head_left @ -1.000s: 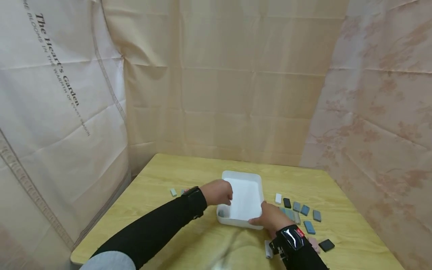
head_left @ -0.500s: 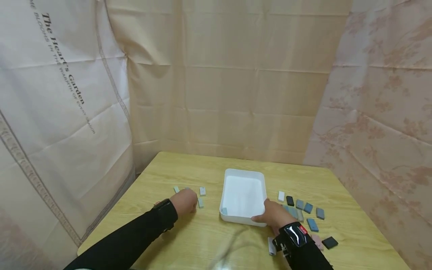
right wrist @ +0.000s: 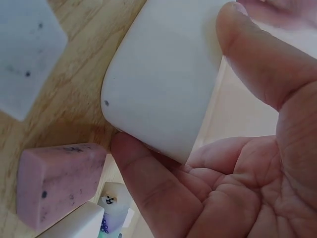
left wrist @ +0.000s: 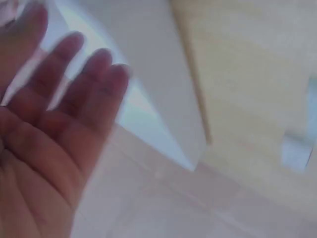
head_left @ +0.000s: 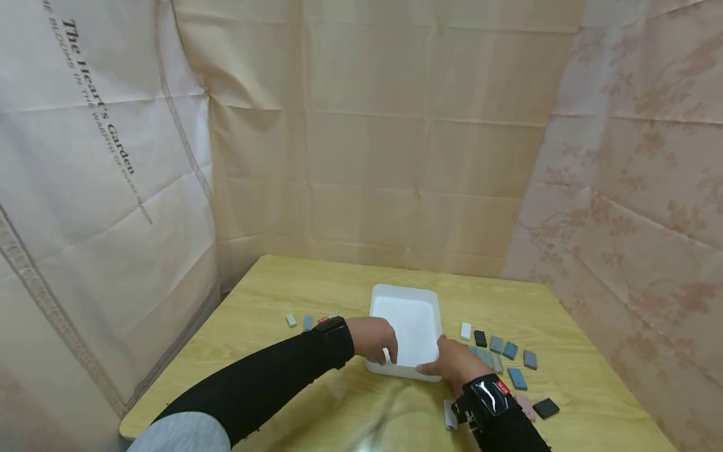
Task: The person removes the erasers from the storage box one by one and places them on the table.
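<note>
right hand point(head_left: 452, 365) grips white tray point(head_left: 415, 295) at its 5 o'clock corner; left hand point(head_left: 374, 339) hovers released at 7 o'clock.

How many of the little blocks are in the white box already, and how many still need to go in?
Hardly any: the white box looks almost bare inside, though the near corner is hidden. In hand: the right hand grips its near corner, and the left hand hovers at its near edge, fingers straight. Left: three small blocks on the left, about ten blocks on the right.
</note>
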`<state>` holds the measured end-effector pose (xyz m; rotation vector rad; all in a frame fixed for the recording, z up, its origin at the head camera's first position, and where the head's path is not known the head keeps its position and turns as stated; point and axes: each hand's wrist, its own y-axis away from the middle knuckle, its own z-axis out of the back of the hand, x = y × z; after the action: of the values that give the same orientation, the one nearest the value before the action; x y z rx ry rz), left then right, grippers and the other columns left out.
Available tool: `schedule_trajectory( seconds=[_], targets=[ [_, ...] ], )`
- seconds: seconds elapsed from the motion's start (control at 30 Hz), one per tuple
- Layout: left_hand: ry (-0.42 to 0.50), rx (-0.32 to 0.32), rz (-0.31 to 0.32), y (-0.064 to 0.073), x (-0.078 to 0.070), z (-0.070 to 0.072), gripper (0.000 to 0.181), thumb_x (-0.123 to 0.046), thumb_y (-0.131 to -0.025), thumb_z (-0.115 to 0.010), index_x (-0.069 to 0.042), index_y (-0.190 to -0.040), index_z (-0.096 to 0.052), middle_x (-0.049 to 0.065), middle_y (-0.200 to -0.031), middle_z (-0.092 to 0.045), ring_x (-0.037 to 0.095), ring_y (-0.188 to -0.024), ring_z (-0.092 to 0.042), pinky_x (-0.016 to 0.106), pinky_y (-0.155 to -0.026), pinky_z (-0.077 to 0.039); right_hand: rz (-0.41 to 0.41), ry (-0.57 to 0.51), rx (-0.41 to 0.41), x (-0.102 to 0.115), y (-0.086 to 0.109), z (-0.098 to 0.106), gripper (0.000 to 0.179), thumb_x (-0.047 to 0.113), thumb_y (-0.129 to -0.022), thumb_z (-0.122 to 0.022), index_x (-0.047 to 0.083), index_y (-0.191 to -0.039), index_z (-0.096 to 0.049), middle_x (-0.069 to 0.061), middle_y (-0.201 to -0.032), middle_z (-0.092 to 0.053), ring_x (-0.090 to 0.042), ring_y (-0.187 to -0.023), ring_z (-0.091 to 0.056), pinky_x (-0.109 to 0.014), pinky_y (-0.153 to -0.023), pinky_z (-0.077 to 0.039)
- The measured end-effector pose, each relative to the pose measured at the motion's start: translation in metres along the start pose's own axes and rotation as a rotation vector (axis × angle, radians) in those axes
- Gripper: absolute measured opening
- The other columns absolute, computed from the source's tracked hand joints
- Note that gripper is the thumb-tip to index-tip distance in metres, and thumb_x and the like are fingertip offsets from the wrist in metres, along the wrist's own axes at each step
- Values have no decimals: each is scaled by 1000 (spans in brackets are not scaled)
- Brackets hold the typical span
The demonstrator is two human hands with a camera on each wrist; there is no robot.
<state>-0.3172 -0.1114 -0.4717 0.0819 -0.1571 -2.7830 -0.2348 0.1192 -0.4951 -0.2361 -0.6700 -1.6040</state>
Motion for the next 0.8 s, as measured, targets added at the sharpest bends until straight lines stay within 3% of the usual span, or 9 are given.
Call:
schedule_trajectory(
  seconds=[0.13,0.2,0.3,0.4,0.53,0.67,0.8],
  targets=[
    [-27,152,66,-18,6,-2,23,-15,-89,-87,-28,-108,-86,-18,-110,-79,-1,-107,-70,13,-92,-50,-4,8,-2,1,2,-1,67,36,-84,-92,-3,-129,-60,-13,-109,-70,-25,-87,-68,-38,-72,-58],
    [-77,211,43,-22,7,-5,25,-11,-93,-82,-28,-110,-85,-17,-111,-79,-1,-107,-70,14,-93,-51,-17,40,-6,2,2,0,77,38,-84,-91,-8,-135,-57,-16,-111,-70,-24,-86,-68,-36,-71,-57],
    [-131,252,-41,-25,5,-10,26,-7,-99,-72,-26,-112,-84,-15,-110,-78,1,-101,-69,15,-89,-52,-23,38,-6,1,2,-1,88,39,-85,-91,-11,-145,-50,-22,-119,-69,-26,-84,-69,-38,-65,-58],
    [-137,248,-89,-26,5,-15,26,-5,-101,-67,-24,-110,-83,-13,-102,-77,2,-90,-65,16,-82,-51,8,15,-8,2,4,-1,84,38,-85,-91,-7,-144,-52,-22,-123,-68,-26,-85,-68,-38,-65,-58],
    [-66,209,-132,-34,6,-18,32,1,-98,-66,-24,-108,-83,-13,-96,-74,0,-84,-60,13,-79,-48,35,10,-18,1,6,0,73,36,-84,-91,-3,-136,-57,-19,-116,-69,-27,-81,-68,-40,-69,-58],
    [26,141,-211,-50,1,-18,34,7,-93,-67,-21,-104,-83,-14,-89,-71,-3,-80,-56,10,-77,-45,22,67,-29,0,5,3,84,40,-85,-91,-9,-142,-53,-23,-120,-69,-25,-76,-67,-40,-72,-58],
    [79,68,-212,-67,-10,-25,25,4,-93,-68,-17,-89,-79,-13,-76,-55,-1,-70,-43,11,-68,-36,36,87,-16,4,4,-2,101,41,-85,-90,-17,-152,-40,-29,-132,-64,-26,-83,-65,-39,-78,-56]
  ],
)
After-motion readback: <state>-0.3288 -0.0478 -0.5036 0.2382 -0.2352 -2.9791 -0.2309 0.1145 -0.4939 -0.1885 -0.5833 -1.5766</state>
